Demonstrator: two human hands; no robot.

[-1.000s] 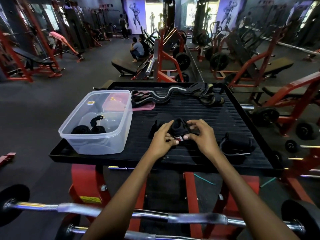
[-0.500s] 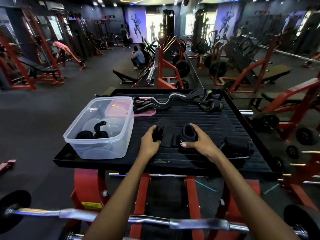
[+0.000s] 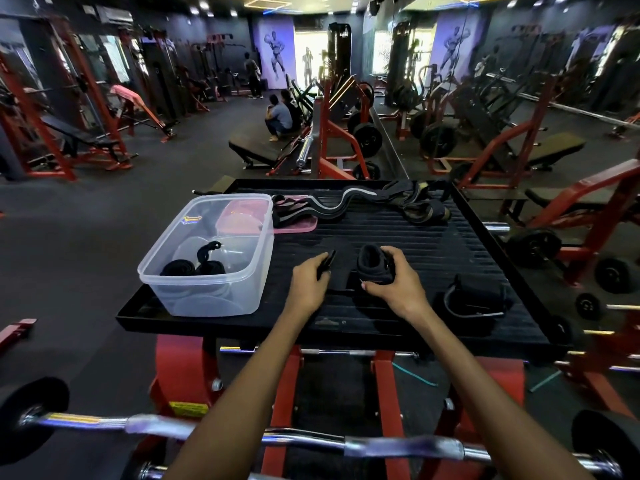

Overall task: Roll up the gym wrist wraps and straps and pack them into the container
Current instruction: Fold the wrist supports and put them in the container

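- Black ribbed worktop (image 3: 433, 258) fills the middle of the head view, a flat tray-like platform with a raised rim, sitting on a red frame.
- Clear plastic container (image 3: 221, 292) stands on the near-left part of the worktop; inside it lie rolled black straps (image 3: 194, 266), one with a loose end curling upward.
- Left hand (image 3: 308, 282) rests on the worktop just right of the container, its fingers curled round the flat end of a black wrist wrap (image 3: 337, 277), pinching it.
- Right hand (image 3: 394, 282) sits near the left one but apart from it, fingers and thumb curled round the rolled-up part (image 3: 372, 263) of the same wrap, which stands on the worktop between the two hands.
- Another black strap with a loop (image 3: 474, 297) lies on the worktop just right of the right hand, not touched.
- Long unrolled wraps (image 3: 346, 204), black with pale stripes, lie in a wavy line along the far edge, ending in a loose heap at the far right.
- Pink lid (image 3: 298, 225) lies flat beside the far side of the container, partly under the striped wraps.
- Chrome barbell (image 3: 311, 441) crosses the near foreground below both forearms.
- Beyond the worktop, red weight machines stand around a dark floor, and two people (image 3: 282, 114) crouch together far off.
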